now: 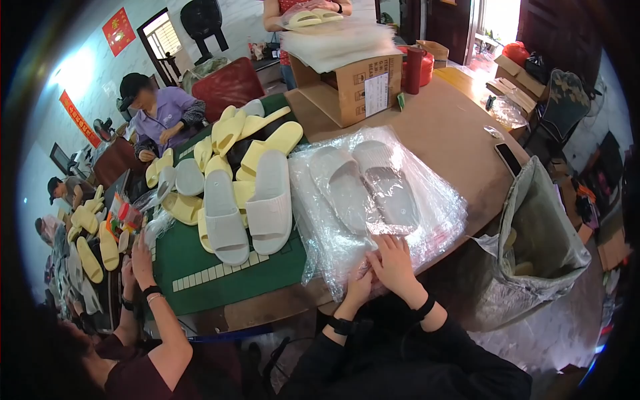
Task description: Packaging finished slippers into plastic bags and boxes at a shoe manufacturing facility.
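A pair of pale grey slippers (365, 185) lies side by side inside a clear plastic bag, on top of a stack of clear plastic bags (427, 207) on the brown table. My right hand (395, 261) rests on the near edge of the stack, fingers spread over the plastic just below the slippers. My left hand (360, 285) pinches the plastic at the table's front edge, close beside the right one. Both wrists wear black bands.
A pile of yellow and white slippers (247, 180) lies on a green mat (200, 267) to the left. A cardboard box (353, 83) stands behind. A plastic-lined bin (540, 247) is at right, a phone (508, 159) near it. Other people work at the left.
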### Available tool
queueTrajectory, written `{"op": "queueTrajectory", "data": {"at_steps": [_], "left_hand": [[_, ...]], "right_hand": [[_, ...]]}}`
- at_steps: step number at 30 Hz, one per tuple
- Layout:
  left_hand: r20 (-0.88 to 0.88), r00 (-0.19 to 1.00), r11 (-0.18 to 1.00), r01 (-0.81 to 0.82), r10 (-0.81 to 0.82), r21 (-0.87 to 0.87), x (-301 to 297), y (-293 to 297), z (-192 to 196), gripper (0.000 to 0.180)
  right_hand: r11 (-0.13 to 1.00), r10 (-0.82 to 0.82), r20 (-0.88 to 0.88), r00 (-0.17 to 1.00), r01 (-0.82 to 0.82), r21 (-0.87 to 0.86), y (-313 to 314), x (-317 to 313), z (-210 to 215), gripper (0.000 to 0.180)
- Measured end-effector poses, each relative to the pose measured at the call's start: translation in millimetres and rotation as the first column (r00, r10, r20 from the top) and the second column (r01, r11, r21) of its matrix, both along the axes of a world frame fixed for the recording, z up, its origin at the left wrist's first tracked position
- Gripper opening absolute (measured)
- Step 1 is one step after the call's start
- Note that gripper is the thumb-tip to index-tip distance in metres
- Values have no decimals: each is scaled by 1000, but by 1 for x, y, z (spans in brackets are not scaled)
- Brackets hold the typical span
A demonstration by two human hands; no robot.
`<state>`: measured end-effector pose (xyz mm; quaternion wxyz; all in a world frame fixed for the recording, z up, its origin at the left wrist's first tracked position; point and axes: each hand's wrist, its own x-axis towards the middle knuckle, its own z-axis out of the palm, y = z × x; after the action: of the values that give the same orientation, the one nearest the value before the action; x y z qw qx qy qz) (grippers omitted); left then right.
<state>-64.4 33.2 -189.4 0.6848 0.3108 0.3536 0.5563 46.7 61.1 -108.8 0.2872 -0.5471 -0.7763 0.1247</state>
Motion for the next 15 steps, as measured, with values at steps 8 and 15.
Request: {"op": "queueTrajectory", "data": {"at_steps": [8, 15], "left_hand": [[-124, 992, 999, 1, 4, 41, 8, 2, 1, 31], [-222, 975, 1000, -12, 7, -19, 6, 8, 13, 26]], "right_hand": [[997, -72, -94, 993, 72, -11, -7, 12, 9, 40], [944, -47, -456, 889, -109, -311, -32, 31, 42, 36]]}}
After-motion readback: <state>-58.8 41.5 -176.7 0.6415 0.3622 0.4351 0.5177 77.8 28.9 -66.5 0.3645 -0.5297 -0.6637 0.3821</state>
